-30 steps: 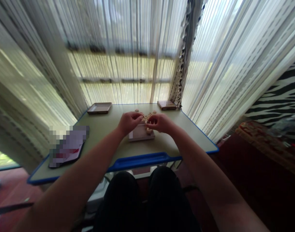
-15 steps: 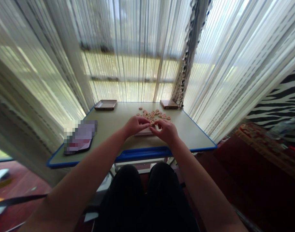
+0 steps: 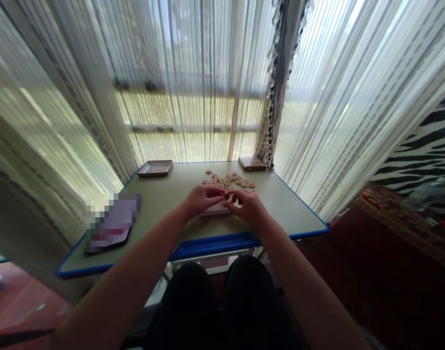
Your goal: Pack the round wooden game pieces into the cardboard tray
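Observation:
My left hand (image 3: 200, 200) and my right hand (image 3: 248, 204) meet over the near middle of the table. Their fingertips pinch one small round wooden piece (image 3: 227, 196) from both sides; its upper face looks dark. Beneath the hands lies a flat whitish box or block (image 3: 214, 211), partly covered by the fingers. Just beyond the fingertips, several pale round pieces (image 3: 227, 183) like board-game discs are strewn in a loose heap. A few, such as a single disc (image 3: 208, 171), lie apart from it. Any markings on them are too small to read.
The table (image 3: 291, 214) has a blue edge. A shallow open tray (image 3: 155, 168) stands at the back left and a flat brown box (image 3: 252, 164) at the back right. On the left lies a dark-edged tablet or phone (image 3: 115, 223), its screen blurred. Sheer curtains (image 3: 193, 112) hang behind.
My view has tilted slightly upward, so the table sits lower in the picture. Both hands keep the piece between their fingertips, and its dark face now shows more clearly.

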Demonstrator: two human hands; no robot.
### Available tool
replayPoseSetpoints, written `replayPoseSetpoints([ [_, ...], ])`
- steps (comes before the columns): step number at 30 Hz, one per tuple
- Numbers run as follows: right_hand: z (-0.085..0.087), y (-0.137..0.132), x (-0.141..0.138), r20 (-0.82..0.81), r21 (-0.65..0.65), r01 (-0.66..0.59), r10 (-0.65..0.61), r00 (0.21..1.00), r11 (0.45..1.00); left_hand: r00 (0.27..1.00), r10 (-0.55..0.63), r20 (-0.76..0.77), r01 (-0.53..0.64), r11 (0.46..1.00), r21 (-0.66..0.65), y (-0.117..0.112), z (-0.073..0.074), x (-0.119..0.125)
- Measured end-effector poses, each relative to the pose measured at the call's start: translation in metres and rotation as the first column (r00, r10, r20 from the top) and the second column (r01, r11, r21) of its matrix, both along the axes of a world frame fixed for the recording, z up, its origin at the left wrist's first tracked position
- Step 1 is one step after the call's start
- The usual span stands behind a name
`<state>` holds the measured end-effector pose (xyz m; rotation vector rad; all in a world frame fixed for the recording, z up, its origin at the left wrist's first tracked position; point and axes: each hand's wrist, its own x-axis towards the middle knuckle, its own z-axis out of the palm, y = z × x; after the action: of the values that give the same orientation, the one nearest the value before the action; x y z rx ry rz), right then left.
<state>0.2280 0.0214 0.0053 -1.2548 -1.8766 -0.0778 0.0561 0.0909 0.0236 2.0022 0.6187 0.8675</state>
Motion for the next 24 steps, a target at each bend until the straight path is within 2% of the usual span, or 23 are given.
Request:
replayPoseSetpoints([
  [5, 0.002, -0.003, -0.002, -0.026, -0.007, 0.004, -0.004, 1.000, 1.000, 0.998, -0.053, -0.015, 0.052, 0.996, -0.072, -0.003, 0.008, -0.003],
  [10, 0.002, -0.004, -0.004, -0.037, -0.061, 0.013, -0.015, 0.999, 0.998, 0.992, -0.046, -0.118, 0.051, 0.998, 0.041, -0.004, 0.011, -0.006],
  [15, 0.003, -0.004, -0.004, -0.026, -0.073, 0.034, -0.036, 0.999, 0.997, 0.976, 0.072, -0.208, -0.018, 0.968, 0.250, 0.002, 0.011, -0.008],
  [18, 0.003, -0.004, -0.003, -0.027, -0.051, 0.118, -0.119, 0.993, 0.992, 0.951, 0.121, -0.283, -0.009, 0.930, 0.368, 0.011, 0.008, -0.014],
  [21, 0.001, -0.003, -0.001, -0.004, -0.095, 0.209, -0.210, 0.978, 0.973, 0.882, 0.229, -0.411, -0.031, 0.900, 0.435, 0.020, 0.005, -0.020],
  [24, -0.001, -0.001, 0.001, 0.045, -0.165, 0.251, -0.247, 0.968, 0.954, 0.827, 0.304, -0.472, -0.065, 0.887, 0.458, 0.023, 0.002, -0.024],
])
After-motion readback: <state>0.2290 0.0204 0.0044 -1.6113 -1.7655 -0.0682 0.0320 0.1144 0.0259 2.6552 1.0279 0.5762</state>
